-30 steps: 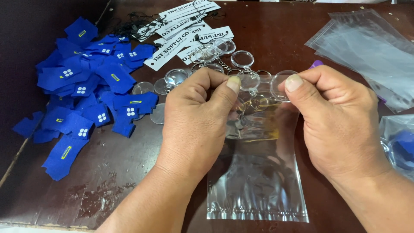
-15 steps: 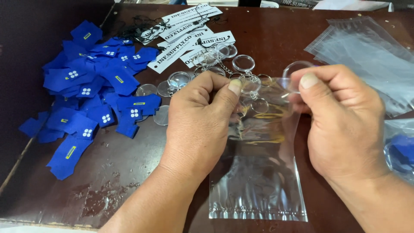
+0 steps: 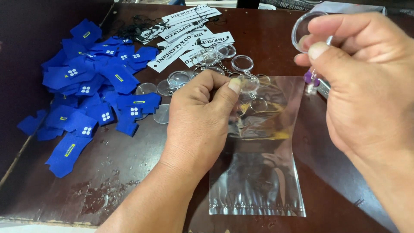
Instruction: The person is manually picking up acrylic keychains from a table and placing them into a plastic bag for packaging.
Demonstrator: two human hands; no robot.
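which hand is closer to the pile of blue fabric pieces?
Left. The left hand pinches the clear bag just right of the blue fabric pieces; the right hand is far across, holding a clear round keychain.

Both hands bare — no gloves, rings or sleeves — nails trimmed short.

A single head-worn camera looks steeply down and forward from close range, over both hands onto the dark brown surface below.
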